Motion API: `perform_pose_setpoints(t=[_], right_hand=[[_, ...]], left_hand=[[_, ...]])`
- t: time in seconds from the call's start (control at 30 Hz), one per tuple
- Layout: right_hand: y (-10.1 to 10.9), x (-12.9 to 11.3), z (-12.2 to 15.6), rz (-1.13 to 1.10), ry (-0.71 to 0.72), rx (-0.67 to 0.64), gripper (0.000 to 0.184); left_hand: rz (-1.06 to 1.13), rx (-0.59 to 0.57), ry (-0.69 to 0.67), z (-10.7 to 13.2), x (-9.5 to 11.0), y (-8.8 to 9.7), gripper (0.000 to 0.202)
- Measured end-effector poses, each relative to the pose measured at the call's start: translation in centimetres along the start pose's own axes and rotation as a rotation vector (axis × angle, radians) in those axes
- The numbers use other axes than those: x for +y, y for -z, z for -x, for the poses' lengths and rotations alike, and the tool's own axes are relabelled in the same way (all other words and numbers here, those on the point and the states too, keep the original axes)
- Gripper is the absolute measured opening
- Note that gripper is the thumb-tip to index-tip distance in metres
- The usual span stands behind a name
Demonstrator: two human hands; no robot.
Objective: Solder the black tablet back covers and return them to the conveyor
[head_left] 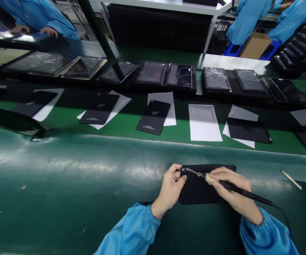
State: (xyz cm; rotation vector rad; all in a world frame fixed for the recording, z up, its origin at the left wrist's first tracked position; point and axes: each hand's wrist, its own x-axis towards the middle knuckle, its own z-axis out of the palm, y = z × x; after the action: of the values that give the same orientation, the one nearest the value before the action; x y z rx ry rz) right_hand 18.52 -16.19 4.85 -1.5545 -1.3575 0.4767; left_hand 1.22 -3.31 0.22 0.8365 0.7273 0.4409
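Casing (199, 191) lies lengthwise, left to right; my left hand (169, 189) pinches its left end, my right hand (240, 202) pinches the soldering iron (209, 177), tip leftward. Green counter (70, 198), blue-sleeved workers (40, 16) beyond.

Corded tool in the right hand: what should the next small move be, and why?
I'd probably slide the left hand slightly down the edge of the black panel before the right hand moves the corded tool. Its tip is at the panel's upper left corner, close to the left thumb and fingers; whether it is hot can't be seen.
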Motion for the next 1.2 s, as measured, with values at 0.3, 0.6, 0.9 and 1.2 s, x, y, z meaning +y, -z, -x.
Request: perform_pose_setpoints(t=[0.3, 0.6, 0.9, 1.2], right_hand=[[0.2, -0.2, -0.4, 0.015, -0.012, -0.002, 0.012], [-0.5, -0.4, 0.1, -0.009, -0.023, 0.068, 0.008], [-1.0, 0.0, -0.1, -0.018, -0.025, 0.058, 0.006], [-1.9, 0.8, 2.9, 0.003, -0.066, 0.303, 0.014]], left_hand=[[-0.012, -0.004, 0.015, 0.0, 0.0, 0.2, 0.029], [-0.019, 0.002, 0.02, -0.1, -0.2, 0.4, 0.03], [-0.007, 0.004, 0.019, 0.0, 0.1, 0.1, 0.031], [0.03, 0.024, 0.026, -0.1, -0.1, -0.2, 0.032]])
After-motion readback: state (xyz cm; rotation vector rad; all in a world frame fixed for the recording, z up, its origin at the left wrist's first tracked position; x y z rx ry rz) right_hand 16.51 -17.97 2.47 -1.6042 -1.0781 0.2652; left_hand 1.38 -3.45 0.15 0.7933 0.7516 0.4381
